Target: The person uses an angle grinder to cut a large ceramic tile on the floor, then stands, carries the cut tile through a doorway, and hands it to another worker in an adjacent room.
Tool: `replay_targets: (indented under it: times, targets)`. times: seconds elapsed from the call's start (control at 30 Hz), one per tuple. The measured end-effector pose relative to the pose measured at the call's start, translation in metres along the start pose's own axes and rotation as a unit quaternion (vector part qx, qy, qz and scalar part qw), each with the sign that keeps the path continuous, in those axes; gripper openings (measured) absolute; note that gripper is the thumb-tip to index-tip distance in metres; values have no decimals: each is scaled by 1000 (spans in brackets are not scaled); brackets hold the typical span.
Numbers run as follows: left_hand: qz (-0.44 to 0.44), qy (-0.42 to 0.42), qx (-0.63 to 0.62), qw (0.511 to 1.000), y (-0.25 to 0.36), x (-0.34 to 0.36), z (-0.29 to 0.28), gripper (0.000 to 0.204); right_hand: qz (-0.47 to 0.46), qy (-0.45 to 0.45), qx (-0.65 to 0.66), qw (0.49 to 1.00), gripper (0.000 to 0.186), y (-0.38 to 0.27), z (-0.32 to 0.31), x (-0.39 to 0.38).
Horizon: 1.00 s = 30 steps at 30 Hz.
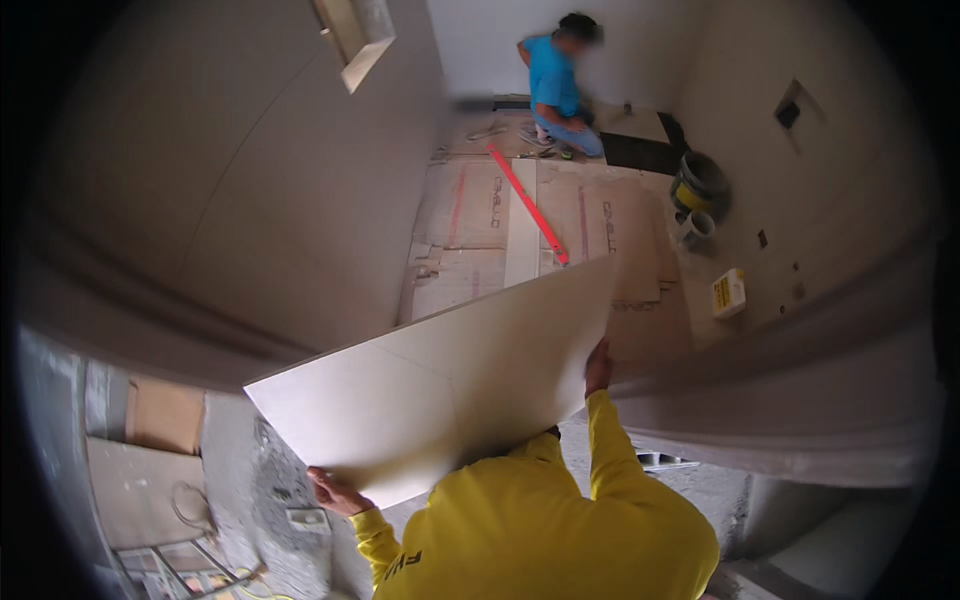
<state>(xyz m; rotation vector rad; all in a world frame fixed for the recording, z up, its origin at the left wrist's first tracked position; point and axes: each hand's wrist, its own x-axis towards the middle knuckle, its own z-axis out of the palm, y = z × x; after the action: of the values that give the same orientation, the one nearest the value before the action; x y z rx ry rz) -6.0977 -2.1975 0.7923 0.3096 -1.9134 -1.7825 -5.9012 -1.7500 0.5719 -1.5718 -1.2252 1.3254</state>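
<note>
I hold a large, pale rectangular tile tilted in front of my body, its thin far edge running from low on the left to higher on the right. My left hand is closed on the tile near its lower left corner. Farther up, my right hand grips the right edge. Fingers under the tile are hidden. Both arms are in yellow sleeves, and my yellow shirt fills the bottom middle. Beyond the tile, a long red spirit level lies slantwise over a pale strip on the cardboard-covered floor.
A person in blue kneels at the far wall beside a dark floor patch. Along the right wall stand a dark bucket, a grey pail and a white jug. Boards lean at lower left. Pale walls flank the room.
</note>
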Motion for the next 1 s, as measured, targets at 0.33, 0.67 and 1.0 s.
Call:
replay_targets:
  times: [0.33,0.67,1.0]
  targets:
    - [-51,-162,8,985,-11,50,402,60,18,69,-71,995,87,-119,77,241]
    - [-20,-406,84,910,-60,44,764,55,214,177,-14,961,89,-163,82,355]
    - [34,-578,183,795,-8,-61,1033,60,144,348,231,897,78,-228,68,392]
